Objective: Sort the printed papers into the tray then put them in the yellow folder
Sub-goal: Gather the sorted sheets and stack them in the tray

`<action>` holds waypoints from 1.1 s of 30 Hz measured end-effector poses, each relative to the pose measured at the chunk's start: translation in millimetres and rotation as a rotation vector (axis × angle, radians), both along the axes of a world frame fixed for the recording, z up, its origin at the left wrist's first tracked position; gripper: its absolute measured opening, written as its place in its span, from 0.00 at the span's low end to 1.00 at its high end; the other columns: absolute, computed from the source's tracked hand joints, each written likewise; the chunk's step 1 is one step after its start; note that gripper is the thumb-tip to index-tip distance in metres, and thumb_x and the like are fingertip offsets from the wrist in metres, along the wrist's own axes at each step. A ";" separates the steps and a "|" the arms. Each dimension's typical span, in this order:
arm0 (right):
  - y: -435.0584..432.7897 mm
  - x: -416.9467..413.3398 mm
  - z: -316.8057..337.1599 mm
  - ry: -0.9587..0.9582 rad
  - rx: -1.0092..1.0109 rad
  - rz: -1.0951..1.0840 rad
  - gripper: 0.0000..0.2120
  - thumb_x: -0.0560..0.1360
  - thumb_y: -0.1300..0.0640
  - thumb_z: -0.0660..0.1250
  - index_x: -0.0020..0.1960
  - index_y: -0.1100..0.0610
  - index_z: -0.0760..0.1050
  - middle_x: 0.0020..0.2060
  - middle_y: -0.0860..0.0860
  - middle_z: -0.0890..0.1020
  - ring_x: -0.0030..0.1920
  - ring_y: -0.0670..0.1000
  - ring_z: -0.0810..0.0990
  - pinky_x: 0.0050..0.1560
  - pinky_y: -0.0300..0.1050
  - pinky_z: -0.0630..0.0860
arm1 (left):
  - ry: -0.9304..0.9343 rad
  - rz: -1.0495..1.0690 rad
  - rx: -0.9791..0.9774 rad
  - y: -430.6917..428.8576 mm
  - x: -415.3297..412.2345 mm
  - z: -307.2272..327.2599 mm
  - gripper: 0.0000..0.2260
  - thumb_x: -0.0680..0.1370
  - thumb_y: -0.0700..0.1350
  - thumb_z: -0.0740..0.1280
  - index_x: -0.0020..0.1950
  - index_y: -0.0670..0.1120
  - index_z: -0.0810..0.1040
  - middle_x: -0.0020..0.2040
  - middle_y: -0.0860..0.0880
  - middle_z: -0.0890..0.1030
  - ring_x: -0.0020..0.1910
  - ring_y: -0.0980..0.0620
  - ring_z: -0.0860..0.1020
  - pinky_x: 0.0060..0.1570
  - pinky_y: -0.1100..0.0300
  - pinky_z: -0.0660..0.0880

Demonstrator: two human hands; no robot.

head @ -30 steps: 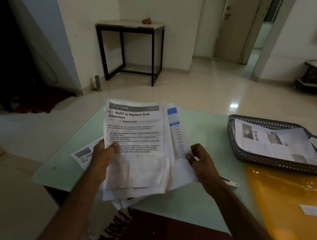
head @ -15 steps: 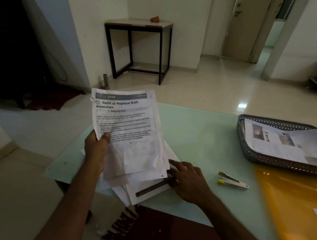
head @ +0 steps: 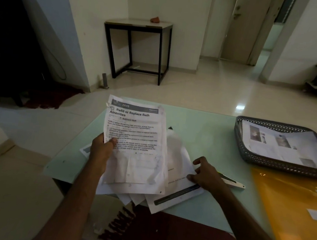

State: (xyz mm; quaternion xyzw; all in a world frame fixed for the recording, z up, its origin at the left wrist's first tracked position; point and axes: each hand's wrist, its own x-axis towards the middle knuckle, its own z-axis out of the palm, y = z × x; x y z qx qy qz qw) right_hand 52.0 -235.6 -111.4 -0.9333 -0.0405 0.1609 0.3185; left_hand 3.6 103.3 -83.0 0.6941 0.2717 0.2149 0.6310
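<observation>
The printed papers (head: 135,146) are thin, creased, matt white sheets. The worktop (head: 206,136) looks smooth and glassy, pale green. The tray (head: 262,159) is perforated grey plastic — the yellow folder (head: 288,206) glossy, wrinkled film. The floor (head: 204,93) is polished, reflective tile.

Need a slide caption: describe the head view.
Left hand holds up a printed sheet; right hand rests on loose papers, tray and yellow folder nearby.
</observation>
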 end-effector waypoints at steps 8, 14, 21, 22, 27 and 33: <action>6.5 -6.6 23.6 -0.022 0.705 -0.021 0.07 0.80 0.62 0.68 0.58 0.57 0.77 0.48 0.53 0.84 0.49 0.55 0.81 0.46 0.44 0.78 | 0.015 -0.101 -0.059 -9.6 1.3 1.0 0.15 0.80 0.34 0.65 0.67 0.39 0.75 0.60 0.43 0.80 0.54 0.47 0.78 0.55 0.56 0.74; 27.9 -27.5 34.0 0.032 0.956 0.061 0.12 0.80 0.65 0.65 0.63 0.58 0.74 0.53 0.56 0.85 0.51 0.59 0.85 0.42 0.57 0.83 | -0.066 -0.298 -0.165 -31.0 0.4 4.6 0.14 0.78 0.40 0.71 0.62 0.49 0.78 0.57 0.51 0.83 0.55 0.53 0.81 0.58 0.55 0.77; 49.8 -33.5 35.4 0.031 0.565 0.040 0.31 0.81 0.35 0.44 0.66 0.51 0.77 0.61 0.51 0.81 0.60 0.54 0.80 0.62 0.50 0.74 | -0.185 -0.016 0.018 -31.6 3.1 14.0 0.12 0.78 0.35 0.68 0.61 0.43 0.79 0.53 0.47 0.82 0.49 0.50 0.80 0.43 0.68 0.77; 50.7 -33.7 27.5 -0.074 0.322 0.132 0.30 0.83 0.36 0.43 0.68 0.50 0.75 0.64 0.52 0.79 0.63 0.54 0.77 0.64 0.49 0.71 | -0.185 0.034 0.058 -25.2 3.4 14.5 0.12 0.78 0.35 0.68 0.62 0.41 0.79 0.53 0.47 0.82 0.49 0.50 0.80 0.43 0.66 0.77; 51.1 -35.2 1.2 -0.289 -0.265 0.369 0.24 0.83 0.35 0.44 0.73 0.38 0.68 0.78 0.40 0.64 0.78 0.50 0.61 0.73 0.57 0.60 | -0.139 0.286 0.162 12.5 0.8 7.8 0.14 0.78 0.40 0.69 0.63 0.42 0.79 0.57 0.43 0.83 0.55 0.45 0.80 0.56 0.51 0.78; 22.9 -11.5 -1.5 -0.271 -0.297 0.112 0.26 0.70 0.34 0.73 0.54 0.52 0.70 0.60 0.53 0.72 0.62 0.59 0.70 0.56 0.52 0.69 | -0.157 0.262 0.037 18.3 0.8 4.9 0.15 0.78 0.37 0.69 0.64 0.40 0.78 0.55 0.46 0.82 0.55 0.45 0.80 0.55 0.55 0.76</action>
